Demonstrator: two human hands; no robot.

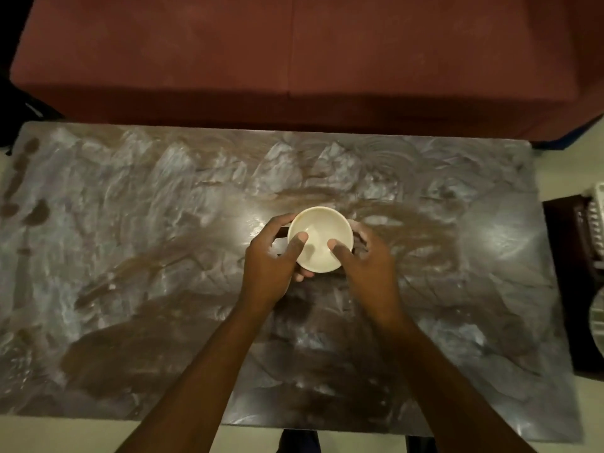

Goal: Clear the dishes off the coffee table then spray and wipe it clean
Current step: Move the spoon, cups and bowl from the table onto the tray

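The bowl (pixel 322 237), cream and round with nothing showing inside it, is sitting between both hands over the middle of the coffee table (pixel 163 256), a little toward the far edge. Whether it is resting on the top or being held just clear of it, I cannot tell. The left hand (pixel 271 259) is gripping the bowl's left side, its thumb (pixel 299 243) hooking over the near rim into the bowl and its fingers wrapping round the outside. The right hand (pixel 369 263) is gripping the right side in the same way, its thumb (pixel 338 248) lying over the rim and its fingers curling round the outer wall. A dark shape is showing just beside the bowl under the left fingers; what it is cannot be told.

The table's dark top is carrying pale, cloudy smears and swirl marks across nearly its whole surface, with two bright glares of light shining on either side of the bowl. A few dark blotches (pixel 39 212) are lying near its left edge. Beyond the far edge a red sofa (pixel 294 53) is running the width of the view. At the right a dark stand (pixel 568 289) is sitting just beside the table, holding a white rack (pixel 596 217) that is cut off by the frame. Pale floor (pixel 65 433) is showing along the near edge
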